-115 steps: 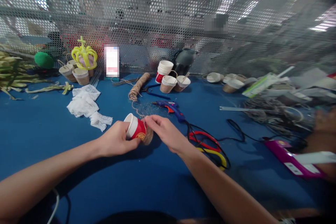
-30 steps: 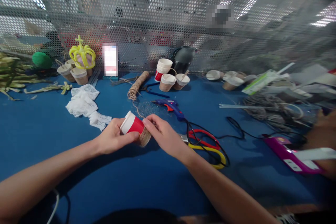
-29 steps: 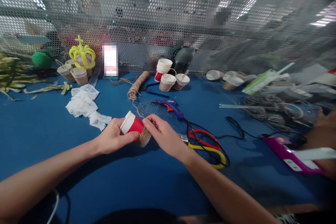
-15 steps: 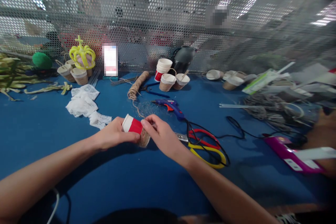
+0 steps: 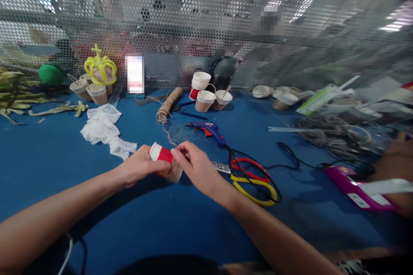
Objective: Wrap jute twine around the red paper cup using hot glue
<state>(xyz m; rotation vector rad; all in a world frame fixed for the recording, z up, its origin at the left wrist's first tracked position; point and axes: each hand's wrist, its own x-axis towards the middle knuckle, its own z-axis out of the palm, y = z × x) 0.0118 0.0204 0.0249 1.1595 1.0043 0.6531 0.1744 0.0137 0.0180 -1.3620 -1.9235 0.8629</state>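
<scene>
Red-and-white paper cup (image 5: 164,155), its lower part wound with brown twine (image 5: 176,172), is what I have at the centre of the head view, held over the blue surface (image 5: 193,227) between two bare hands. I see it tilted, its white-rimmed mouth up and to the left, its base down and to the right. On the left hand (image 5: 138,166), the fingers are closed around the cup, parted only by its width, with the thumb lying across the front. On the right hand (image 5: 196,166), thumb and index finger are drawn nearly together, pinching the twine at the upper edge of the winding; I cannot make out the other fingertips. A loose strand runs from there to a long brown twine roll (image 5: 171,101) lying farther back. Near the right hand I have a blue glue gun with an orange trigger (image 5: 209,129), and, just beside the wrist, metal scissors with red and yellow handles (image 5: 238,178), a black cable (image 5: 292,154) crossing over them. Crumpled white tissue (image 5: 100,126) lies beyond the left hand. Behind the roll stand a stack of white-and-red paper cups (image 5: 201,79) and two twine-wrapped cups (image 5: 204,104).
</scene>
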